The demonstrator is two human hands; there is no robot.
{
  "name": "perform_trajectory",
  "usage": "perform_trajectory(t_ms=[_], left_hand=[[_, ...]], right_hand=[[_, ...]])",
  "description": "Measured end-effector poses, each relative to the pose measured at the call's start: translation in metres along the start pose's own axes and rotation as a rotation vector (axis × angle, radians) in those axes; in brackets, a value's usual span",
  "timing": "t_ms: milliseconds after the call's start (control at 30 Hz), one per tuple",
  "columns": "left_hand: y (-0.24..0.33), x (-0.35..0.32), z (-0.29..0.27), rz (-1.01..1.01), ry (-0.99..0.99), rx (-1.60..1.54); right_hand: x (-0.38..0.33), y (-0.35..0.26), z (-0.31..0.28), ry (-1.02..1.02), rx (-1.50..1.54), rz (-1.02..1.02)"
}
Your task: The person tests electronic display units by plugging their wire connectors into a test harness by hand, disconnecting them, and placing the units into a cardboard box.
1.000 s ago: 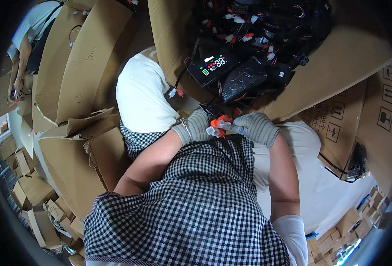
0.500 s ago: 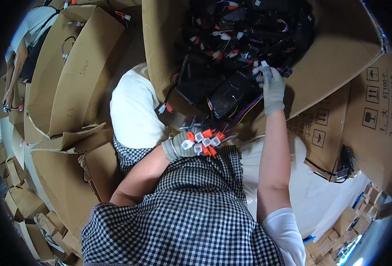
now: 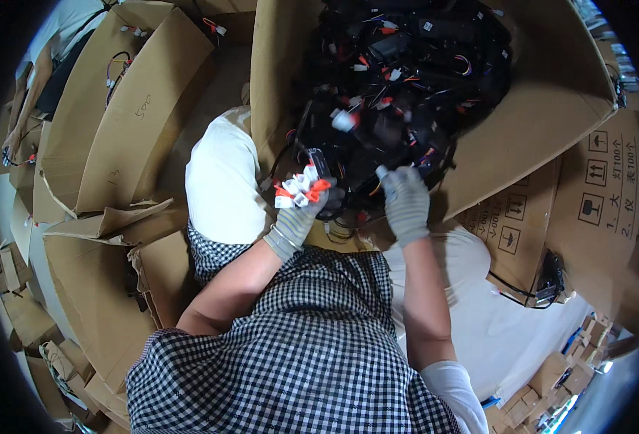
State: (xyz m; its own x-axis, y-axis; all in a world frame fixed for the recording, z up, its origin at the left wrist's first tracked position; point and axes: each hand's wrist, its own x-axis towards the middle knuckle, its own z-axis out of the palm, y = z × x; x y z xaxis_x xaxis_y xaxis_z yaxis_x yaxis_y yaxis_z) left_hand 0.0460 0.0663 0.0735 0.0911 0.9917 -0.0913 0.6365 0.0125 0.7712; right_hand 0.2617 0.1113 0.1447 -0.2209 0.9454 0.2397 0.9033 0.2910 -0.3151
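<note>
My left hand (image 3: 295, 223), in a striped grey glove, is closed around a bunch of wire connectors (image 3: 302, 186), white and red plugs facing up. A black piece stands beside the bunch. My right hand (image 3: 408, 206), gloved alike, is at the near side of a big cardboard box, its fingers curled; what they hold, if anything, I cannot make out. Black wired units (image 3: 399, 50) with red and white plugs and coloured wires fill the box. One white and red plug (image 3: 344, 120) there is blurred by motion.
The open cardboard box (image 3: 529, 101) has tall side flaps. More cartons (image 3: 128, 116) stand at the left, where another person's arm (image 3: 26, 105) reaches down to a wired piece. A printed carton (image 3: 594, 181) and a black cabled unit (image 3: 549, 278) are at the right.
My right hand has come back from the far pile toward me and a little left. My left hand, still gripping the connectors, has moved slightly up and left. The pile's plugs have shifted.
</note>
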Motion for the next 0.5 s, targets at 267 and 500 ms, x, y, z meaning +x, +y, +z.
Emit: perform_trajectory(t_ms=[267,500], left_hand=[[-0.002,-0.008,0.013,-0.233,0.301,-1.208],[0.01,0.004,-0.012,-0.022,0.044,-0.717]], right_hand=[[-0.054,-0.064,0.029,-0.453,-0.053,-0.232],[-0.05,-0.03,-0.002,-0.451,0.78,-0.008]])
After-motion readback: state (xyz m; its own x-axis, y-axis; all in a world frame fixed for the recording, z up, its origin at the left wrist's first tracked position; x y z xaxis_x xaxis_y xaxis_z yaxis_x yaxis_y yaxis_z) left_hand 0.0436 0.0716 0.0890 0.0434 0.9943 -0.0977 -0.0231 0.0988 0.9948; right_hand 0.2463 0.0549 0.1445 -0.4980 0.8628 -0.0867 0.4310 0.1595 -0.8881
